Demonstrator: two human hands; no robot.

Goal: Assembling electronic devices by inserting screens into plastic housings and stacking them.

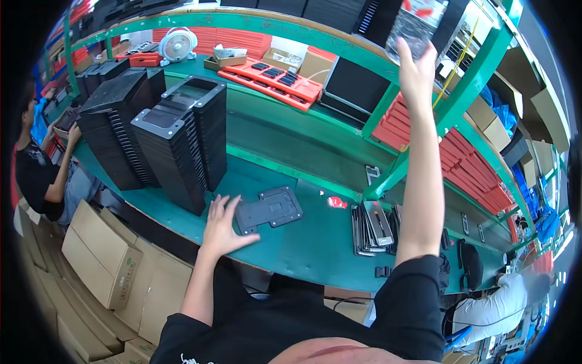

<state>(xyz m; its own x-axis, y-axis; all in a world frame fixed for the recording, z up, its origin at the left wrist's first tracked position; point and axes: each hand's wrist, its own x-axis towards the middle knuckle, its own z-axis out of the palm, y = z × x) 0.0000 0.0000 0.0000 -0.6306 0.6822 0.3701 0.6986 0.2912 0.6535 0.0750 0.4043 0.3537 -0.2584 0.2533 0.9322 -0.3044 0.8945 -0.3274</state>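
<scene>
My left hand (223, 229) is spread over the green bench at the left end of a flat black plastic frame (273, 209). Its fingers are apart, and the thumb lies by the frame's near edge; whether it touches cannot be made out. High at the right, my right arm reaches up to the upper shelf. There my right hand (417, 73) has its fingers around a clear plastic bag (411, 35) with red and white pieces showing at its top. Tall stacks of black frames (173, 136) stand just beyond my left hand.
Thin metal-edged panels (373, 227) stand right of the frame, near a red scrap (336, 202). Green posts (479, 67) hold the upper shelf. Red trays (273, 82) and a white fan (177, 45) are behind. Cardboard boxes (103, 255) crowd the left; people work at both sides.
</scene>
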